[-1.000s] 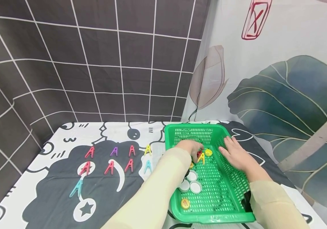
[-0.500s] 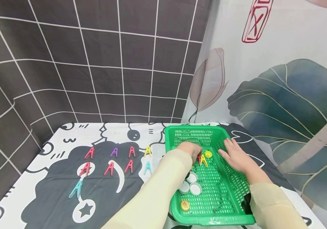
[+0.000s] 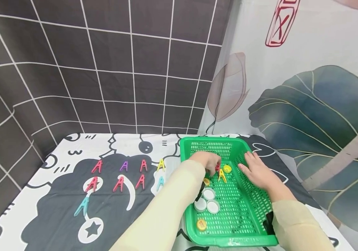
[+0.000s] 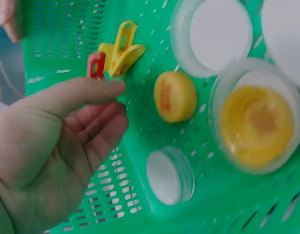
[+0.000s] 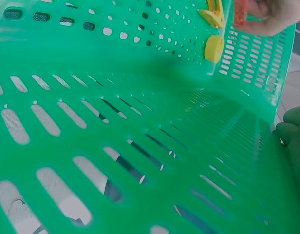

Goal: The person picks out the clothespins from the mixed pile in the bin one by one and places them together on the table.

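Note:
My left hand point(image 3: 209, 161) reaches into the back left of the green basket point(image 3: 244, 240). Its thumb and fingers pinch a red clothespin point(image 5: 241, 13), mostly hidden by the hand in the head view. Right beside it on the basket floor lies a yellow clothespin point(image 3: 222, 176), with a small yellow cap point(image 3: 227, 168) just behind. My right hand point(image 3: 258, 174) rests with straight fingers on the basket's right wall. Several white round lids point(image 3: 209, 194) and a yellow cap with red print point(image 4: 175, 97) lie nearer the front and left side.
Left of the basket, two rows of clothespins lie on the patterned cloth, among them a purple clothespin point(image 3: 124, 166) and a yellow one point(image 3: 161, 164). A blue clothespin point(image 3: 82, 206) lies nearer the front. A dark gridded curtain point(image 3: 103, 69) hangs behind.
My left hand has shifted slightly back and left, uncovering more of a yellow cap. The yellow clothespin has slid a little towards the front. My right hand stays on the basket wall.

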`<state>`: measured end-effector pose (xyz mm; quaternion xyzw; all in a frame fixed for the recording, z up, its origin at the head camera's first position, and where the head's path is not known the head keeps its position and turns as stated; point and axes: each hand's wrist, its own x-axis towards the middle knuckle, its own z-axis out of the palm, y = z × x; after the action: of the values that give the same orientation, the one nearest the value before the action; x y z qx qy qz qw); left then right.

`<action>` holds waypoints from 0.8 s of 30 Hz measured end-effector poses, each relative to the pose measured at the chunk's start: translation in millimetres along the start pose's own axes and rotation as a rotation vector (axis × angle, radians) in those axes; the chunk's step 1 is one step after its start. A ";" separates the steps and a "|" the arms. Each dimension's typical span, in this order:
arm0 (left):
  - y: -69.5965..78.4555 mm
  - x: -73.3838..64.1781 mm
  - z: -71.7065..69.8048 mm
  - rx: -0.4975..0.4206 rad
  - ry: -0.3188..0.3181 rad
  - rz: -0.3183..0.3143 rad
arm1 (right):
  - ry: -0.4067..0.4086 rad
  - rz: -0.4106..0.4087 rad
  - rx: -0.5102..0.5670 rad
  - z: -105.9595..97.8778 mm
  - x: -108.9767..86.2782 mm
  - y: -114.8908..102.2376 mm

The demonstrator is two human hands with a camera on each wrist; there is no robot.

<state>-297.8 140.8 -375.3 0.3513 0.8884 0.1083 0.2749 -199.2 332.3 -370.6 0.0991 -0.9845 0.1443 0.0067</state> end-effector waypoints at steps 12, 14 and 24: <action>4.3 -13.6 -30.0 -0.208 0.063 0.230 | -0.018 -0.001 -0.002 1.6 -0.7 -1.5; 7.0 -15.6 -35.5 -0.218 0.085 0.261 | -0.022 -0.003 0.000 2.5 -1.9 -0.6; 7.1 -49.3 -70.3 -0.105 0.254 0.378 | -0.028 -0.022 -0.010 0.1 2.1 -1.2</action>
<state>-303.8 112.3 -294.2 0.4801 0.8274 0.2474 0.1539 -201.1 330.7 -370.3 0.1118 -0.9841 0.1380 -0.0051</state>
